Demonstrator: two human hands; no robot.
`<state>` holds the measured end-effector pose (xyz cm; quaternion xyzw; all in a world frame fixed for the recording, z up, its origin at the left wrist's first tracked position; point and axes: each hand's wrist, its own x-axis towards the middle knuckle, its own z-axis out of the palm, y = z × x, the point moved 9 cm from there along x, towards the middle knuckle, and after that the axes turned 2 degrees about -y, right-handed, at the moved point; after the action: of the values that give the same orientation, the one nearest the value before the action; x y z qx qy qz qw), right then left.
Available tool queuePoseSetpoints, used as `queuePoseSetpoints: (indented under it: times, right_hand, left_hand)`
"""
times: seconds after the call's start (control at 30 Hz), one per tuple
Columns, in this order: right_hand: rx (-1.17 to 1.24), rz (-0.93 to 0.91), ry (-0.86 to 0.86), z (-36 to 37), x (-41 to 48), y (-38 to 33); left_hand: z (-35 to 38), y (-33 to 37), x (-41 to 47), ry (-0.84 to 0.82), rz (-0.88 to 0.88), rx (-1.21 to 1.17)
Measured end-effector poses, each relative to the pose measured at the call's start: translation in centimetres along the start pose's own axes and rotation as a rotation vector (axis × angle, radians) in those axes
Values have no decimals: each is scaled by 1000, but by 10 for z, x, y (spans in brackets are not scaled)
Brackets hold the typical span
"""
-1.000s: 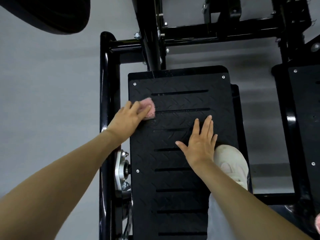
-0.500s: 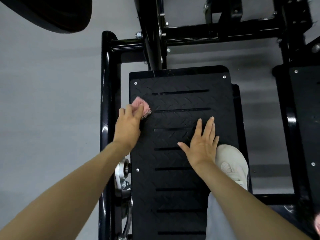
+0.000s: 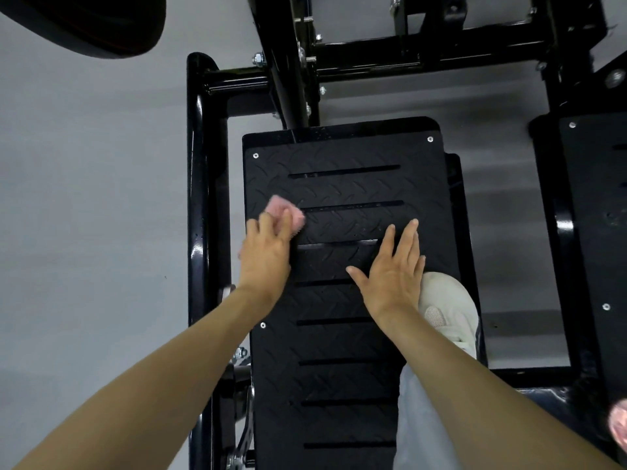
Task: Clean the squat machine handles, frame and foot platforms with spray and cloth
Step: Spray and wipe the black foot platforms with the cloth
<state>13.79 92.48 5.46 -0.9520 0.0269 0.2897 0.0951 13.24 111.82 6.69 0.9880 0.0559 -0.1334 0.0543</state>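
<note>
The left hand point(image 3: 266, 256) presses a pink cloth point(image 3: 284, 213) onto the black foot platform point(image 3: 342, 188), close to its left edge; the fingers are curled over the cloth, clamping it against the tread, and the bunched cloth sticks out past the fingertips, up and to the right. The platform's long axis runs away from the person, from the bottom of the view toward the frame point(image 3: 198, 164) at the top, with slots point(image 3: 342, 171) cut crosswise, one just beyond the cloth. The frame's left tube lies just left of the left hand's knuckles, parallel to the platform. The right hand point(image 3: 390, 266) lies flat on the platform with nothing in it, fingers spread and pointing up the long axis, thumb out toward the left hand, the two hands apart. A pale shoe point(image 3: 448, 310) stands on the platform's right edge, just beside the right wrist, toe pointing the same way as the fingers. A second platform point(image 3: 593, 232) lies well right of the right hand.
</note>
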Motion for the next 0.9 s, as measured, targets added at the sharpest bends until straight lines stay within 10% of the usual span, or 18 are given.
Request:
queuePoseSetpoints:
  times: [0.17, 0.37, 0.63, 0.8, 0.9]
  right_hand:
    - [22, 23, -2, -1, 2, 4]
    - [0, 12, -11, 3, 1, 1]
    - [-58, 1, -49, 11, 2, -1]
    - [-57, -2, -26, 4, 2, 3]
    - [-127, -8, -3, -4, 4, 2]
  left_hand:
    - [7, 34, -29, 31, 640, 264]
    - [-3, -47, 0, 11, -43, -18]
    - [14, 19, -28, -103, 691, 311]
    - [-5, -12, 11, -37, 69, 35]
    - [11, 46, -5, -145, 228, -27]
